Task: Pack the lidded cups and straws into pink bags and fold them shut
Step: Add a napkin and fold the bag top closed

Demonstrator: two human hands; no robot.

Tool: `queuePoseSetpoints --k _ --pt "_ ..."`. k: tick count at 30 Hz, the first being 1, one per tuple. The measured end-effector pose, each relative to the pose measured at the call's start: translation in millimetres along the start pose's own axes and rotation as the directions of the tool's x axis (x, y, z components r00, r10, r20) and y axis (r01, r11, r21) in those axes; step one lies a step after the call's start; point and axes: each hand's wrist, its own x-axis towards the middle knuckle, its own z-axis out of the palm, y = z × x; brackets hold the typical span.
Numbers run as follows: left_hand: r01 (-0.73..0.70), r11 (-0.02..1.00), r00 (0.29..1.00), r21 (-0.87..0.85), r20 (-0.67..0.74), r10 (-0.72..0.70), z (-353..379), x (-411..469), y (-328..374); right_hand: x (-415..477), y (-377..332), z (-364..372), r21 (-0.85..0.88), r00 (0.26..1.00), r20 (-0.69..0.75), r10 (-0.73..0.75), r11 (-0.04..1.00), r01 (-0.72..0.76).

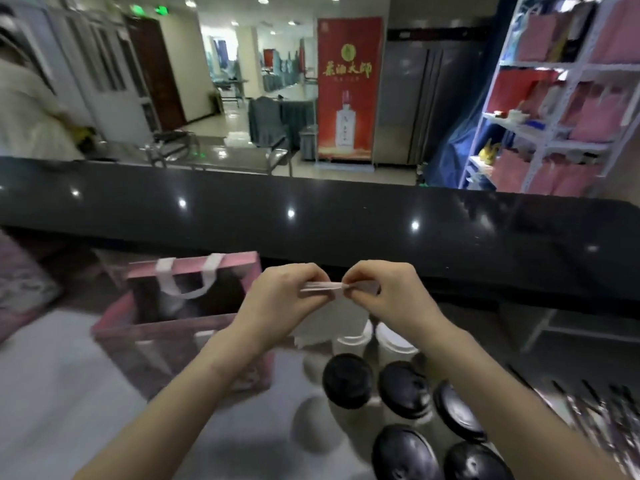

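While an open pink bag (194,266) with white handles stands at the left of the pale worktop (69,393), the left hand (287,299) and the right hand (384,292) are raised beside it, each pinching one end of a flat pink-and-white folded piece (322,287) between thumb and curled fingers. Black-lidded cups (348,379) stand below the hands, with blurred dark straws (602,414) at far right.

Head-worn view, forward and down.
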Motion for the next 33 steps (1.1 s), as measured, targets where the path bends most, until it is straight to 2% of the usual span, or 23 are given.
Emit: queuePoseSetpoints --k 4,7,9,11,13,15,21,24,28,30,33 --pt "0.089 0.993 0.982 0.083 -0.174 -0.073 -81.1 -31.3 -67.3 52.3 -56.5 42.9 0.029 0.997 0.006 -0.083 0.996 0.082" --pt "0.199 0.956 0.962 0.216 -0.230 -0.148 -130.7 -52.8 -126.5 82.5 -88.5 74.0 0.029 0.994 -0.008 -0.112 0.993 0.112" --pt "0.253 0.928 0.963 0.273 -0.162 -0.215 -152.7 -63.4 -162.8 97.3 -103.5 95.0 0.011 0.993 -0.025 -0.116 0.993 0.116" --pt "0.268 0.904 0.956 0.332 0.023 -0.292 -162.6 -71.4 -192.0 107.3 -114.1 116.7 -0.026 0.996 -0.018 -0.087 0.996 0.087" --pt "0.251 0.895 0.909 0.368 0.228 -0.348 -162.4 -81.1 -213.2 112.5 -121.4 137.5 -0.040 0.999 0.015 -0.039 0.998 0.040" --pt "0.223 0.903 0.876 0.367 0.331 -0.351 -156.7 -91.2 -227.2 114.8 -127.3 155.1 -0.051 0.997 0.074 -0.016 0.999 0.020" --pt "0.142 0.921 0.871 0.362 0.396 -0.290 -146.5 -100.8 -241.5 123.8 -136.7 188.1 -0.012 0.945 0.316 0.080 0.997 -0.081" --pt "0.116 0.923 0.883 0.367 0.387 -0.265 -144.3 -102.6 -242.0 126.8 -130.6 207.1 -0.038 0.914 0.383 0.133 0.991 -0.129" --pt "0.120 0.924 0.895 0.364 0.362 -0.259 -141.6 -103.6 -244.2 120.0 -112.7 229.5 -0.228 0.892 0.342 0.294 0.947 -0.225" --pt "0.118 0.923 0.904 0.366 0.346 -0.252 -140.5 -102.9 -244.7 115.4 -106.9 231.5 -0.329 0.914 0.307 0.265 0.931 -0.159" --pt "0.130 0.924 0.907 0.359 0.335 -0.257 -142.8 -99.6 -240.6 109.5 -105.2 222.3 -0.322 0.953 0.261 0.154 0.945 -0.065"
